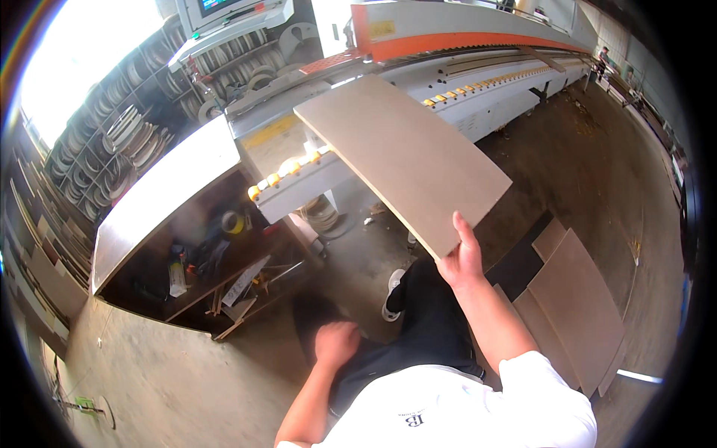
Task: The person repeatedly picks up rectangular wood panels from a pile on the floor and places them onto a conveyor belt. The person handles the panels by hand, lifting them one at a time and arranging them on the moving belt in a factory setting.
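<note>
A flat beige rectangular board (411,157) slopes from the machine's roller edge toward me. My right hand (461,257) grips its near corner, thumb on the upper face and fingers underneath, mostly hidden. The board's far end lies over the yellow rollers (284,173) and the machine's bed. Down by my dark trousers, my left hand (336,343) is curled into a loose fist, slightly blurred, away from the board. No object shows in it.
A long machine with an orange stripe (448,43) runs to the far right. At left stands a cabinet (168,201) with tools on its shelves. More boards (579,299) lean in a stack at my right. Rolls of edge banding (134,134) fill racks behind.
</note>
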{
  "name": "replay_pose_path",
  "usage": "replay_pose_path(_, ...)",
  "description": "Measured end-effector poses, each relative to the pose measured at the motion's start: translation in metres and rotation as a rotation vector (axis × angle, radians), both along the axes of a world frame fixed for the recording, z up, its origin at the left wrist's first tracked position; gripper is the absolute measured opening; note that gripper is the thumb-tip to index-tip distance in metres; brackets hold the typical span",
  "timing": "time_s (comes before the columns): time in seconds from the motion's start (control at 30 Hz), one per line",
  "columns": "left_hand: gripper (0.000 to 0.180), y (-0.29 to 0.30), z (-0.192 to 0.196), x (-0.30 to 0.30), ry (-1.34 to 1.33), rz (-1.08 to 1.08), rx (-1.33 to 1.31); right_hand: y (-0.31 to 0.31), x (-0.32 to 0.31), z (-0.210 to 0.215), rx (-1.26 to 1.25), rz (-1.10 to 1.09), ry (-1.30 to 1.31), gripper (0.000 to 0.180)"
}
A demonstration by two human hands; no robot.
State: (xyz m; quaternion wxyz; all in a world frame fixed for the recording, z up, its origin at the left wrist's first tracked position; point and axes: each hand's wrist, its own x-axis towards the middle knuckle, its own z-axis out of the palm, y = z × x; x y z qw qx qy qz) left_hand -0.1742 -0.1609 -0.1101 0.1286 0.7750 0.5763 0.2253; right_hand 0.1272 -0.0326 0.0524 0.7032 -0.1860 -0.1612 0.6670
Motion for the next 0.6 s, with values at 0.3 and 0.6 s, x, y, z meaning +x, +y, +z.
replay_pose_path(0.3, 0.012, 0.005, -0.004, -0.001, -0.026, -0.054, 0.043, 0.102, -0.074, 0.049, -0.058, 0.091, -0.299, 0.052)
replay_pose_path(0.6, 0.013, 0.006, 0.001, 0.001, -0.026, -0.043, -0.036, 0.073, -0.052, 0.028, 0.389, -0.587, -1.433, 0.03)
